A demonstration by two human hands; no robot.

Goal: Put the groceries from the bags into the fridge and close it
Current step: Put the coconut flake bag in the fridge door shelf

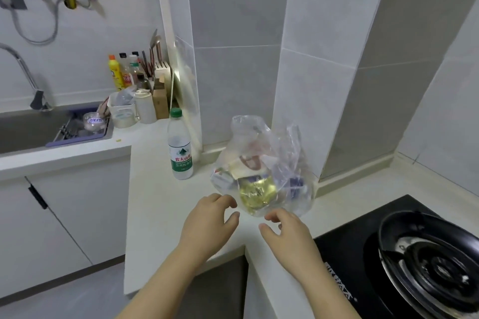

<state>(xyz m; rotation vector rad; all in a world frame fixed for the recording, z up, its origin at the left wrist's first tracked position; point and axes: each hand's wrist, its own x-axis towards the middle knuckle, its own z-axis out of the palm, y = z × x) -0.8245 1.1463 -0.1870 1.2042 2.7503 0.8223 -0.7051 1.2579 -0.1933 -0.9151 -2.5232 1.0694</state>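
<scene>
The bag [261,163] of clear plastic sits on the white desk [155,202] in the tiled corner, its top loosely bunched. The groceries blur together through the crinkled film. A gold foil packet [255,193] shows at the front, and the rest is hard to make out. Both forearms reach in from below. The left hand [207,223] hovers just before the bag, fingers loosely curled, holding nothing. The right hand [287,230] is likewise empty, its fingertips perhaps brushing the plastic. A water bottle [180,145] stands near the bag.
</scene>
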